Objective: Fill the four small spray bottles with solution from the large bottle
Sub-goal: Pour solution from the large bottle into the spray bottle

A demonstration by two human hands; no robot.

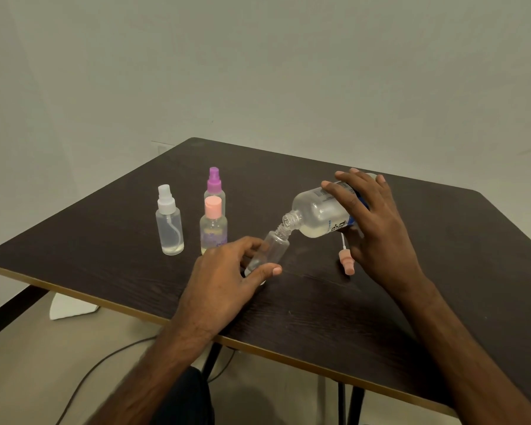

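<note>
Pouring position over the counter (319, 302): the right hand (371, 228) grips the large bottle (319, 214) round its labelled body, long axis tipped just past level, open neck pointing down and left at the mouth of the small bottle (272, 250). The left hand (227, 271) clasps that small bottle by its lower body, leaning its neck up and right. Both appear light, smooth, thin-walled plastic, probably slippery when wet, so the wide body is the sound hold.

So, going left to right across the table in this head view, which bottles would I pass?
First the white-capped spray bottle → pink-capped bottle → uncapped small bottle → large bottle, tipped towards it.
</note>
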